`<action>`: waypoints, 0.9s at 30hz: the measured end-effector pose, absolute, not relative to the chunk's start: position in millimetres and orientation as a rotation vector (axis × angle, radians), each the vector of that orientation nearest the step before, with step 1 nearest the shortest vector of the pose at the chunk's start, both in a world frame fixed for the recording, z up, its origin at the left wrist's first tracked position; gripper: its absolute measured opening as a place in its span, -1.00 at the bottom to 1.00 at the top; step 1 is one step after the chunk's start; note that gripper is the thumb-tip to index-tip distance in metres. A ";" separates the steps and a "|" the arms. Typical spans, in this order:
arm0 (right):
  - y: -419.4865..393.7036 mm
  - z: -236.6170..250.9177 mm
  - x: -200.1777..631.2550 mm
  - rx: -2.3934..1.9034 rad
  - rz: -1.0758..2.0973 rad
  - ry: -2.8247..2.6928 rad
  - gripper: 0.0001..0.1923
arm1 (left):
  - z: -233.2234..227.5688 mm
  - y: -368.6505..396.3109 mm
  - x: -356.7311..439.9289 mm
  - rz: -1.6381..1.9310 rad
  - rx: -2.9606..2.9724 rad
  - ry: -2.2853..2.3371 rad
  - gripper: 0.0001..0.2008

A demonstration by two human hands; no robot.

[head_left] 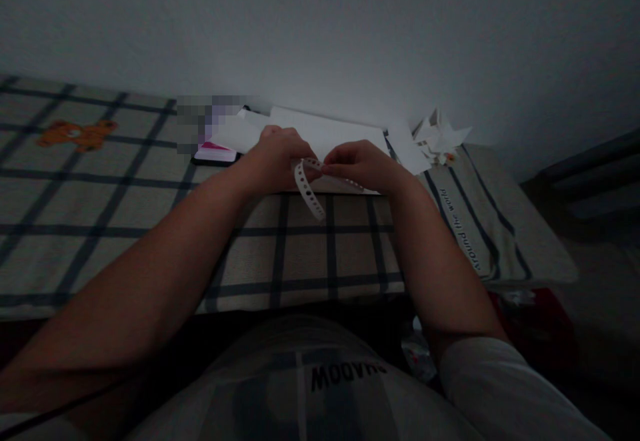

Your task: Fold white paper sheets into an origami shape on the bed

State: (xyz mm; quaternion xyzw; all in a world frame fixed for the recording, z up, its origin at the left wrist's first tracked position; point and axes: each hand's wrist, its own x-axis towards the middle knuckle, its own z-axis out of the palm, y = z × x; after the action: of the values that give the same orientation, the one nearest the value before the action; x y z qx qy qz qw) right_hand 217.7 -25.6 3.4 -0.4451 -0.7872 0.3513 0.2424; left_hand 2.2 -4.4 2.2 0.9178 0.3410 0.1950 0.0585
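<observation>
- The scene was dim, seen from above and behind the person's 2 bare forearms, which reached forward over a bed or low surface.
- The left hand point(277, 155) and the right hand point(361, 163) met near the middle of the view, close together, with their fingertips almost touching.
- Between them they held a narrow white paper strip point(309, 191) punched with a row of small round holes.
- The right hand's fingers were pressed together, pinching the strip at its upper end; the left hand curled around it just beside that spot, fingers closed on it.
- The free end of the strip hung down and toward the viewer, below the hands, over the checked cloth.
- A beige blanket with dark plaid lines point(125, 214) covered the surface; an orange teddy-bear print point(75, 134) showed at its far left.
- Flat white paper sheets point(325, 131) lay just behind the hands, against the pale wall.
- A pile of white paper scraps point(440, 137) sat to the right of the sheets.
- A pink-edged object point(216, 154) lay left of the sheets, partly blurred.
</observation>
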 end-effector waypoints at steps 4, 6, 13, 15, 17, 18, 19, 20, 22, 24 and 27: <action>-24.6 3.2 217.9 -1.226 0.968 -2.123 -0.66 | 3.6 -4.0 3.0 0.562 2.804 1.013 -0.69; -23.8 2.6 219.0 -1.224 0.983 -2.118 -0.67 | 5.0 -4.4 3.1 0.547 2.797 1.009 -0.70; -21.7 -0.5 220.8 -1.180 1.009 -2.116 -0.70 | 6.7 -5.5 2.2 0.538 2.771 0.994 -0.73; -21.8 -0.9 220.8 -1.173 1.025 -2.111 -0.71 | 7.5 -6.8 2.1 0.556 2.749 0.991 -0.74; -22.0 -1.1 221.0 -1.168 1.038 -2.107 -0.72 | 8.2 -8.1 2.0 0.558 2.738 0.989 -0.74; -22.0 -1.2 221.1 -1.167 1.043 -2.105 -0.72 | 8.3 -8.4 1.9 0.555 2.731 0.985 -0.73; -22.1 -1.4 221.4 -1.166 1.048 -2.105 -0.73 | 8.1 -8.3 1.8 0.556 2.725 0.980 -0.73; -22.0 -1.5 221.7 -1.165 1.052 -2.107 -0.73 | 7.6 -8.0 1.6 0.562 2.717 0.975 -0.72; -22.1 -1.7 222.2 -1.154 1.054 -2.118 -0.72 | 6.0 -6.5 1.1 0.575 2.703 0.973 -0.70; -22.5 -1.5 222.1 -1.131 1.048 -2.136 -0.71 | 3.9 -4.7 0.5 0.588 2.695 0.966 -0.70; -24.0 -0.4 220.9 -1.094 1.035 -2.161 -0.70 | 1.5 -3.0 -0.7 0.637 2.688 0.938 -0.70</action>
State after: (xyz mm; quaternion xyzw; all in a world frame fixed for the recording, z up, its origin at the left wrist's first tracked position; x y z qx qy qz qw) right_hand 220.9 -24.0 -0.4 -0.4021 -0.7941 0.3805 0.2509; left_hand -0.7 -3.0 1.5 0.9156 0.3194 0.2171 0.1117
